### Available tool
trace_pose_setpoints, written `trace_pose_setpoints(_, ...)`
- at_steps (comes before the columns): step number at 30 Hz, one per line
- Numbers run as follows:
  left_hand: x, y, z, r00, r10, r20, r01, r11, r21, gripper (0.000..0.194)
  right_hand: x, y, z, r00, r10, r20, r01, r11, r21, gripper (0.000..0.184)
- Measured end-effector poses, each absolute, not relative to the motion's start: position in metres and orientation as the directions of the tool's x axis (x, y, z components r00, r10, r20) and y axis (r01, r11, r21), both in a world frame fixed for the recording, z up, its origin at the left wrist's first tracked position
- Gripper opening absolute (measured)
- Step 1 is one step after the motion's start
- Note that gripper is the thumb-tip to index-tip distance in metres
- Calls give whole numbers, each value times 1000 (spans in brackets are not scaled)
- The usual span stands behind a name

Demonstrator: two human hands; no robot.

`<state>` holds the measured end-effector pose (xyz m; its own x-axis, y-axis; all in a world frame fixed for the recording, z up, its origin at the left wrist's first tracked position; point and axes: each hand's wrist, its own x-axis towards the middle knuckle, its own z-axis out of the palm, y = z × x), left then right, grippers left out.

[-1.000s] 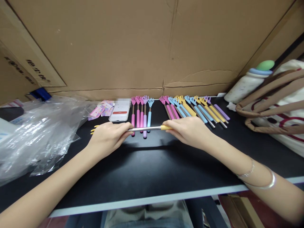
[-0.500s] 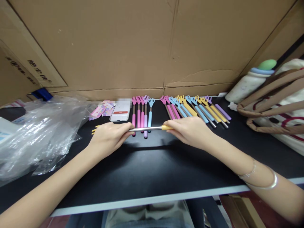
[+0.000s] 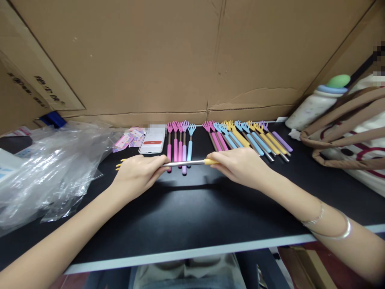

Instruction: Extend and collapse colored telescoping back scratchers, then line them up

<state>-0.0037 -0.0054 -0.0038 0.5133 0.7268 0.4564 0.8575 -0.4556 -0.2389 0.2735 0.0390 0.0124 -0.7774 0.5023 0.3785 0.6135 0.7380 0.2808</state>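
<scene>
Head view shows both hands at the middle of the frame, closed on one yellow back scratcher (image 3: pixel 183 163) held level just above the black worktop (image 3: pixel 192 216). On the claw end the left hand (image 3: pixel 136 172) is wrapped around, with the yellow prongs poking out past it toward the left; on the other end the right hand (image 3: pixel 240 166) pinches the yellow grip, and the bare metal shaft spans the gap between them. Just behind the shaft lies a small row of scratchers (image 3: pixel 179 144) in pink, lilac and blue, claws pointing away toward the top of the frame. To the right of these, behind the right hand, a longer fanned row of scratchers (image 3: pixel 249 138) in pink, blue, yellow and purple lies side by side. A white phone (image 3: pixel 152 142) rests just left of the small row, with pink printed cards (image 3: pixel 128 139) beside it. Crumpled clear plastic bags (image 3: pixel 51 168) fill the left of the frame. At the right edge a cream tote bag (image 3: pixel 355 136) with brown straps sits next to a white bottle (image 3: pixel 315 106) with a green cap. Brown cardboard (image 3: pixel 150 56) walls off the upper half of the frame.
</scene>
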Motion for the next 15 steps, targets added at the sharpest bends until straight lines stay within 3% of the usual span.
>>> trace_pose_setpoints(15,-3,-5,-4,518,724,455,855,-451,-256,37,273,39,12,-780,498,379,611,736,292,36)
